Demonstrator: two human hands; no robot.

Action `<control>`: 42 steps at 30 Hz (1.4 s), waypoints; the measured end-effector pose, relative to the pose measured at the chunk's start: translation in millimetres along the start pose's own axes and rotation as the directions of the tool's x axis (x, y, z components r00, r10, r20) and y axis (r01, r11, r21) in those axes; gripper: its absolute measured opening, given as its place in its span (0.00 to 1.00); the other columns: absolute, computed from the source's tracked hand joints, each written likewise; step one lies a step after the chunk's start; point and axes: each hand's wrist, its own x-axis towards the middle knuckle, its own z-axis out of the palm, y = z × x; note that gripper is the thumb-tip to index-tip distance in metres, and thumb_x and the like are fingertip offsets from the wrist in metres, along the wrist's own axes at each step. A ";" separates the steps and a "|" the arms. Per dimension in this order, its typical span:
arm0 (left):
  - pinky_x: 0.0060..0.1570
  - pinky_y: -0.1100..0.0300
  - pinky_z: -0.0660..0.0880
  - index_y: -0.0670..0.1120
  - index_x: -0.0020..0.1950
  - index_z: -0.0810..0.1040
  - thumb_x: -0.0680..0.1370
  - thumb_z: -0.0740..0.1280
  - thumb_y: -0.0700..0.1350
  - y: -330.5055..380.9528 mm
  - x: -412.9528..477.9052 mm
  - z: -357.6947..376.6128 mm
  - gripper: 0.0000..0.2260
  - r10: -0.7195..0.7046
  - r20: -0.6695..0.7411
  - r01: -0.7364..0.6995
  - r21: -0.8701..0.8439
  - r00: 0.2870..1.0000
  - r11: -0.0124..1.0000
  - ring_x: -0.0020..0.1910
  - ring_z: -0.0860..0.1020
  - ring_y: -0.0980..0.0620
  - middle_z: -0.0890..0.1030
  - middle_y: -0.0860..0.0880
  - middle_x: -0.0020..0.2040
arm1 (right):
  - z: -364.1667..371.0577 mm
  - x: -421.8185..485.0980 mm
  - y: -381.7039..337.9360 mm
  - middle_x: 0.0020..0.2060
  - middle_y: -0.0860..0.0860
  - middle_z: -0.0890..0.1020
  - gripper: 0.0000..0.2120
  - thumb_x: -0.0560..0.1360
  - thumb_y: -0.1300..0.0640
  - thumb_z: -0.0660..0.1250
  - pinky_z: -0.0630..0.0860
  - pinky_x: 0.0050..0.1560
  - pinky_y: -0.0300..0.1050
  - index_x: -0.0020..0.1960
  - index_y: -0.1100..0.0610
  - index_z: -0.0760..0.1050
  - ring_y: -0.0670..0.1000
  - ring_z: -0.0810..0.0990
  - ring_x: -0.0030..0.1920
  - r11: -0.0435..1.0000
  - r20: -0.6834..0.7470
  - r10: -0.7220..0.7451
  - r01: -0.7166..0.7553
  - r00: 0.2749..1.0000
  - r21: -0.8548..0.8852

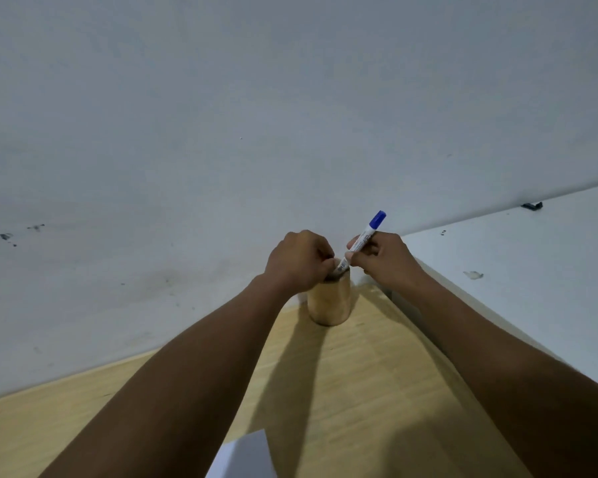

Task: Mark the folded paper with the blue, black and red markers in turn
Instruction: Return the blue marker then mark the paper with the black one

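A: State of the hands?

B: The right hand [385, 260] grips the blue marker [363, 241], lower end inside the wooden cup [328, 301]. The left hand [299, 262] is curled at the cup rim; what it holds cannot be determined.

A: Procedure?

B: Steady the cup. Move the marker along its axis, avoiding side load. The folded paper [246, 457] lies on the desk [359, 391], well short of both hands.

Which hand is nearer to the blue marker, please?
Right. The right hand grips the blue marker; the left hand sits beside its lower end, over the holder.
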 end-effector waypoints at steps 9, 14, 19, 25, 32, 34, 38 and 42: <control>0.48 0.53 0.82 0.47 0.47 0.86 0.76 0.73 0.50 -5.3 -4.0 -14.5 0.07 -0.037 -0.094 0.019 -0.183 0.995 0.983 0.40 0.84 0.58 0.87 0.52 0.38 | 16.0 -3.6 -5.7 0.45 0.51 0.87 0.07 0.73 0.57 0.73 0.81 0.49 0.47 0.42 0.45 0.83 0.53 0.85 0.48 0.994 0.115 0.008 0.005 0.993 -0.108; 0.43 0.65 0.76 0.44 0.48 0.86 0.77 0.73 0.48 0.0 -7.9 -33.1 0.07 -0.033 -0.181 -0.012 -0.243 0.983 0.970 0.40 0.83 0.59 0.86 0.53 0.39 | 10.0 -9.1 -17.5 0.53 0.51 0.86 0.12 0.72 0.57 0.73 0.79 0.57 0.49 0.55 0.48 0.82 0.53 0.83 0.55 0.996 0.092 0.036 -0.029 0.995 -0.085; 0.46 0.62 0.78 0.44 0.50 0.86 0.77 0.73 0.48 0.2 -18.2 -44.0 0.08 -0.045 -0.166 0.001 -0.256 0.985 0.967 0.44 0.84 0.54 0.87 0.50 0.43 | 10.2 -21.2 -33.6 0.57 0.47 0.84 0.15 0.72 0.55 0.76 0.76 0.46 0.40 0.58 0.49 0.83 0.50 0.81 0.55 0.989 0.160 0.005 0.019 0.987 -0.148; 0.40 0.65 0.74 0.44 0.49 0.87 0.76 0.74 0.48 -6.4 -26.9 -36.7 0.08 -0.087 -0.131 0.045 -0.297 0.988 0.954 0.41 0.82 0.56 0.87 0.50 0.43 | 29.2 -21.8 -36.1 0.48 0.43 0.79 0.09 0.70 0.48 0.78 0.76 0.60 0.58 0.49 0.45 0.82 0.51 0.79 0.51 0.935 0.111 0.005 0.034 0.994 -0.352; 0.53 0.58 0.80 0.45 0.57 0.86 0.76 0.74 0.49 -8.1 -19.6 -35.6 0.12 -0.055 -0.083 0.030 -0.272 0.995 0.962 0.50 0.85 0.52 0.88 0.48 0.49 | 35.2 -18.4 -28.5 0.55 0.47 0.81 0.08 0.71 0.46 0.77 0.70 0.59 0.57 0.44 0.42 0.78 0.54 0.78 0.58 0.910 0.061 -0.030 0.052 0.998 -0.411; 0.56 0.56 0.79 0.46 0.58 0.86 0.76 0.74 0.50 -6.1 -19.0 -36.1 0.13 -0.036 -0.087 0.012 -0.260 0.996 0.965 0.52 0.84 0.53 0.88 0.48 0.52 | 32.9 -18.9 -26.2 0.57 0.47 0.81 0.07 0.72 0.47 0.76 0.68 0.59 0.55 0.45 0.42 0.77 0.55 0.77 0.60 0.917 0.051 -0.059 0.074 0.997 -0.392; 0.51 0.59 0.80 0.46 0.52 0.88 0.77 0.73 0.49 3.8 -20.6 -47.6 0.09 -0.007 -0.122 -0.026 -0.262 0.992 0.965 0.48 0.84 0.55 0.88 0.50 0.47 | 25.7 -20.0 -34.2 0.60 0.46 0.81 0.07 0.75 0.47 0.74 0.64 0.60 0.54 0.52 0.46 0.82 0.52 0.73 0.61 0.926 0.018 -0.094 0.094 0.995 -0.367; 0.47 0.65 0.78 0.45 0.52 0.87 0.77 0.73 0.49 18.9 -27.5 -76.9 0.09 0.020 -0.200 -0.070 -0.247 0.980 0.966 0.45 0.84 0.56 0.88 0.50 0.45 | 17.5 -24.9 -63.5 0.56 0.41 0.82 0.07 0.76 0.45 0.72 0.70 0.63 0.60 0.52 0.44 0.80 0.52 0.77 0.53 0.932 0.012 -0.165 0.160 0.986 -0.326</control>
